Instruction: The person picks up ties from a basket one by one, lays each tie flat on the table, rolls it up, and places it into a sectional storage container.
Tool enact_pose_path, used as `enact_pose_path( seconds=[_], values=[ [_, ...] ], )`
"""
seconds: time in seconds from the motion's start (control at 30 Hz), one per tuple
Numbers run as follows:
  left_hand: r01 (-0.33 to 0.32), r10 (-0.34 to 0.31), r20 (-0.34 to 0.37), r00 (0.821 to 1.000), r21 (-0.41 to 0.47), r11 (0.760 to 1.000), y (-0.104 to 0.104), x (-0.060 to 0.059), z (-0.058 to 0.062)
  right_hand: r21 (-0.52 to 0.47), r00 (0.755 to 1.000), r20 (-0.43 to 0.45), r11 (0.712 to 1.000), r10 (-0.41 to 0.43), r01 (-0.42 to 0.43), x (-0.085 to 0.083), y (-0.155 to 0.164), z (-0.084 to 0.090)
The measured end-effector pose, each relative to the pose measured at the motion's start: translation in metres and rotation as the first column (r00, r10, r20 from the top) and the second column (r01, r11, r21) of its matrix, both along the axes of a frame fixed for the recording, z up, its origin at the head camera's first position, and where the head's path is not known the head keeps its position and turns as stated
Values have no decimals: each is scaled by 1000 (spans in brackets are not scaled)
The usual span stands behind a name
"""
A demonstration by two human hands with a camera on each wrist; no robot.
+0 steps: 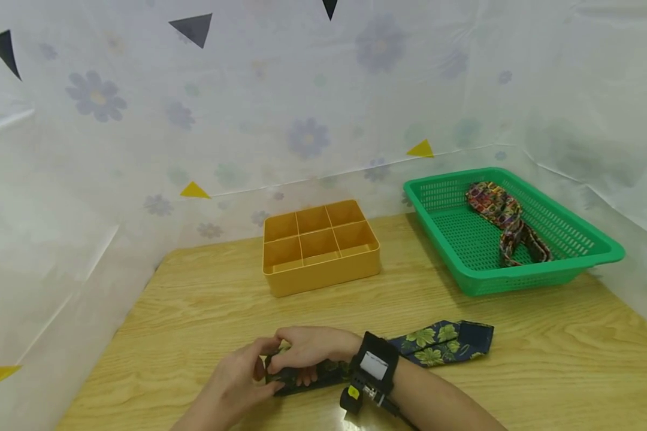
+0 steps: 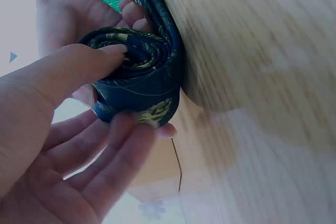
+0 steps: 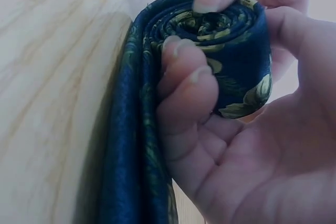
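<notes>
A navy tie with a yellow-green flower print lies flat on the wooden table, near its front edge. Its left part is wound into a tight roll. My left hand pinches that roll, thumb on its coiled end and fingers under it. My right hand grips the roll from the other side, its fingers curled over the coil. A black wrist device sits on the right forearm.
An orange box with several empty compartments stands at the middle back of the table. A green mesh basket at the back right holds a multicoloured patterned tie. White flowered sheeting walls the table in.
</notes>
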State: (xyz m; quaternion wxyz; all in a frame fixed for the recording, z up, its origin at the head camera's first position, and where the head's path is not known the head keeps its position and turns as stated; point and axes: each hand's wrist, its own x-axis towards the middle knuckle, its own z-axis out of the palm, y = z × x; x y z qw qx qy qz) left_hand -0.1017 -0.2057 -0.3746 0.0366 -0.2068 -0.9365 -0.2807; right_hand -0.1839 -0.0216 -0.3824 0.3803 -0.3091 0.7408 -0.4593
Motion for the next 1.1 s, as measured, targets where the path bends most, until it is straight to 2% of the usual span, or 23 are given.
enact_pose_path(
  seconds=[0.13, 0.33, 0.57, 0.73, 0.87, 1.1],
  values=[
    [33, -35, 76, 997, 27, 999, -3, -2, -1, 2, 1000, -4, 1000, 7, -7, -1, 0, 0],
    [65, -66, 135, 989, 11, 998, -7, -4, -5, 2, 999, 22, 999, 37, -37, -2, 1, 0],
    [50, -57, 182, 982, 44, 998, -9, -4, -4, -22, 995, 75, 998, 61, -60, -5, 2, 3],
    [20, -34, 221, 975, 62, 998, -13, -4, -1, 7, 995, 49, 997, 82, -82, -7, 2, 5],
    [15, -29, 238, 971, 61, 998, -16, -5, 1, 44, 997, 2, 996, 81, -81, -8, 4, 9],
    [53, -68, 202, 977, 79, 995, -21, -3, 3, 59, 997, -17, 996, 75, -74, -10, 7, 11]
  ],
)
